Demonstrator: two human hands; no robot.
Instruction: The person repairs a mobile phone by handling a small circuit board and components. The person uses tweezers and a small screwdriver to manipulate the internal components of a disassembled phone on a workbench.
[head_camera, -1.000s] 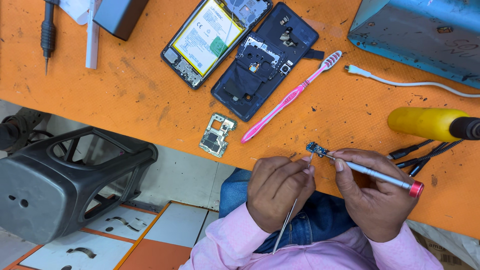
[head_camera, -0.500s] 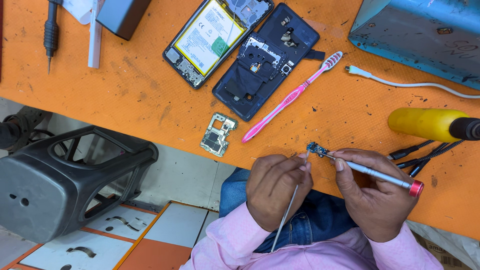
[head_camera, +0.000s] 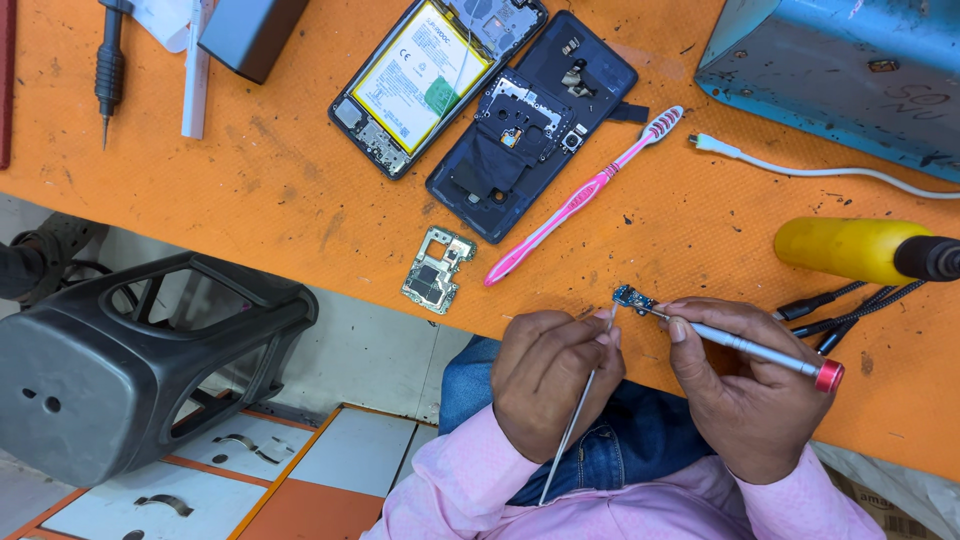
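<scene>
On the orange tabletop, lower centre, the left hand pinches tweezers and the right hand clamps a screwdriver at a small, indistinct board; tiled floor below.

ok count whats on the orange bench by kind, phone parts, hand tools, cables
Phone parts: 4 (opened phone, back cover, circuit board, small blue board)
Hand tools: 5 (tweezers in left hand, screwdriver in right hand, black screwdriver, pink toothbrush, yellow-handled tool)
Cables: 2 (white cable, black leads)
Total: 11
</scene>
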